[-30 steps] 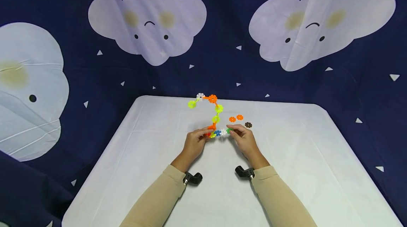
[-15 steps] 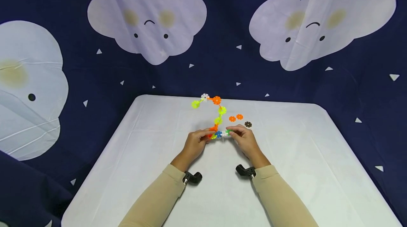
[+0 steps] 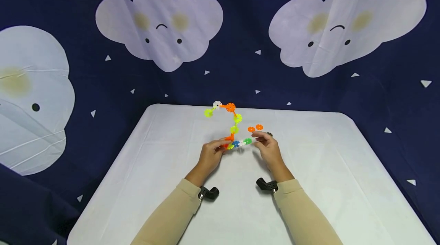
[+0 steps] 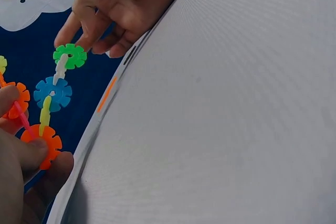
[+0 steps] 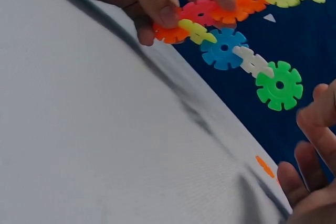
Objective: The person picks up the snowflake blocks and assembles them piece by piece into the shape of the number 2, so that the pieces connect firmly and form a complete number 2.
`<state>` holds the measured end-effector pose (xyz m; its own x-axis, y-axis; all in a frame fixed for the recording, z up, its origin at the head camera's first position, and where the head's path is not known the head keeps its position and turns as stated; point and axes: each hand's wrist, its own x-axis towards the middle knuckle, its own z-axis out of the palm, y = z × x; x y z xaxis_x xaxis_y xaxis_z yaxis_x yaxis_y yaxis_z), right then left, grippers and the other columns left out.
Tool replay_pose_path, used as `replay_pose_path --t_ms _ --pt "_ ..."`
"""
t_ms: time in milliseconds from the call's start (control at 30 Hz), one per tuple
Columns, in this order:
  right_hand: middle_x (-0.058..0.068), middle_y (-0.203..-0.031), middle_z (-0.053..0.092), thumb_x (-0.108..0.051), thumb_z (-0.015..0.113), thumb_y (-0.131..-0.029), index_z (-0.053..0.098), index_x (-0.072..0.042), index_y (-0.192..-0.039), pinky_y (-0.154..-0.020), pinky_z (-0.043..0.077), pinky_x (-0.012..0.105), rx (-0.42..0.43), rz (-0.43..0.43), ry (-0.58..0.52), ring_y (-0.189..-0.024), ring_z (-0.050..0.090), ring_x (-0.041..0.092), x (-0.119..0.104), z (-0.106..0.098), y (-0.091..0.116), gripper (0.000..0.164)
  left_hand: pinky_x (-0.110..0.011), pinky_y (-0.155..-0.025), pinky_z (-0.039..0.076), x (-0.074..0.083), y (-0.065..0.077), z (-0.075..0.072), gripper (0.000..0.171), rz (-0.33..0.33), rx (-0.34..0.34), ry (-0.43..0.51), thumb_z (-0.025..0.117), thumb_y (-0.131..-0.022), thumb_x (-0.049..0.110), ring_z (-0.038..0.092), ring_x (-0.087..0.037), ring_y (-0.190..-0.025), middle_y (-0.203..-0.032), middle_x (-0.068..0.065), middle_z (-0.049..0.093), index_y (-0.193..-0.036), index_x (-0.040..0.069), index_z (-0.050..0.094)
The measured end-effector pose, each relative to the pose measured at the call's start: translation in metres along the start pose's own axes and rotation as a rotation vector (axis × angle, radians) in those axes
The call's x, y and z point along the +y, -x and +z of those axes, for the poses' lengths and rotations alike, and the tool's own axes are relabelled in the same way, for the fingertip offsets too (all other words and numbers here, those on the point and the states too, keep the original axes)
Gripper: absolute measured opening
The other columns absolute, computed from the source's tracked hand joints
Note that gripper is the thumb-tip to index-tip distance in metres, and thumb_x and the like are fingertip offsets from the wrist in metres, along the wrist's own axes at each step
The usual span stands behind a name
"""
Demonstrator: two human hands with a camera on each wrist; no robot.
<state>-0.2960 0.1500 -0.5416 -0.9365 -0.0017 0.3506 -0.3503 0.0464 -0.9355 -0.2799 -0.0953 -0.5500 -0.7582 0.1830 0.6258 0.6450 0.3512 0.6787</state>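
Observation:
A chain of interlocking snowflake discs (image 3: 238, 118) curves from my left hand (image 3: 209, 157) toward the back of the table. In the right wrist view, my left thumb and fingers pinch its orange and pink discs. From there a short branch runs through a yellow disc (image 5: 197, 32), a blue disc (image 5: 214, 56) and a white disc (image 5: 252, 62) to a green disc (image 5: 266, 88) at its end. My right hand (image 3: 270, 155) is beside that green end, its fingers apart from it in the right wrist view and holding nothing.
Two loose orange discs (image 3: 251, 129) lie on the white table (image 3: 309, 184) beyond my right hand. A dark disc (image 3: 270, 134) is mostly hidden behind that hand's fingers. A dark blue cloth with clouds (image 3: 240, 39) hangs behind the table.
My right hand has let go of the green disc and moved slightly right, now partly covering the dark disc. The left hand keeps its pinch; the chain's far end swayed right, then back left.

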Motion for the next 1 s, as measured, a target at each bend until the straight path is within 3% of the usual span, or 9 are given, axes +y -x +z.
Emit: replay_pose_path --t_ms 133,333,633,867,1000 --pt "0.026 -0.123 0.066 0.017 0.064 -0.093 0.070 0.010 -0.124 -0.088 0.048 0.018 0.080 0.001 0.083 -0.114 0.057 0.045 0.005 -0.004 -0.004 0.032 -0.027 -0.080 0.061 0.000 0.000 0.000 0.034 -0.006 -0.002 0.012 0.077 -0.087 -0.017 0.073 -0.027 -0.100 -0.125 -0.013 0.073 -0.114 0.004 0.082" --pt "0.019 -0.113 0.068 0.010 0.072 -0.091 0.072 0.008 -0.118 -0.082 0.050 0.019 0.116 -0.083 0.259 -0.100 0.063 0.038 0.009 -0.004 -0.012 0.027 -0.028 -0.080 0.062 0.001 0.000 0.001 0.032 -0.002 0.005 0.021 0.077 -0.087 -0.017 0.073 -0.028 -0.101 -0.124 -0.014 0.073 -0.113 0.002 0.081" --pt "0.025 -0.108 0.066 0.006 0.075 -0.085 0.071 0.013 -0.114 -0.081 0.047 0.027 0.107 -0.182 0.413 -0.095 0.060 0.039 0.017 -0.004 -0.025 0.030 -0.027 -0.081 0.061 0.003 0.000 0.000 0.032 -0.053 -0.003 0.041 0.077 -0.088 -0.016 0.073 -0.026 -0.106 -0.125 -0.011 0.073 -0.113 0.004 0.082" --pt "0.025 -0.117 0.064 0.005 0.074 -0.085 0.069 0.012 -0.119 -0.092 0.051 0.042 0.069 -0.132 0.460 -0.104 0.061 0.038 0.022 -0.007 -0.035 0.035 -0.027 -0.085 0.061 0.002 0.001 0.000 0.030 -0.063 -0.018 0.051 0.077 -0.090 -0.014 0.071 -0.025 -0.114 -0.125 -0.013 0.073 -0.114 0.003 0.081" --pt "0.024 -0.117 0.065 0.002 0.075 -0.085 0.070 0.010 -0.120 -0.095 0.050 0.046 0.057 -0.117 0.494 -0.105 0.061 0.039 0.024 -0.008 -0.042 0.036 -0.027 -0.079 0.062 0.001 0.001 0.000 0.031 -0.036 -0.009 0.051 0.076 -0.090 -0.016 0.072 -0.025 -0.109 -0.125 -0.013 0.073 -0.114 0.003 0.081"
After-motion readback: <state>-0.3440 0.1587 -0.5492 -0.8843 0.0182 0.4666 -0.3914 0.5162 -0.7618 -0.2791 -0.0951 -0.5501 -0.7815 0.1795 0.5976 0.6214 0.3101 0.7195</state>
